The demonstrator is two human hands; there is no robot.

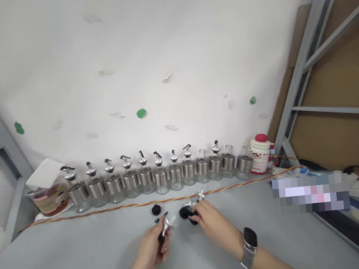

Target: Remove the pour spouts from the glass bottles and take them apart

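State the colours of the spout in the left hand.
The spout is silver and black with a pale tube; the head view shows it.

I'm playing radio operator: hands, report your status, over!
Left hand holding spout. Right hand at black parts, grip unclear. Wire lying between hands and bottles.

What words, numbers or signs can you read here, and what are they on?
"TEA", it seems: on the label of the tub at left; the letters before it are too blurred.
White jar with red lid: print too small to read.
Pixelated patch at right: unreadable.
Watch: dark face, nothing readable.
Glass bottles: no readable text.
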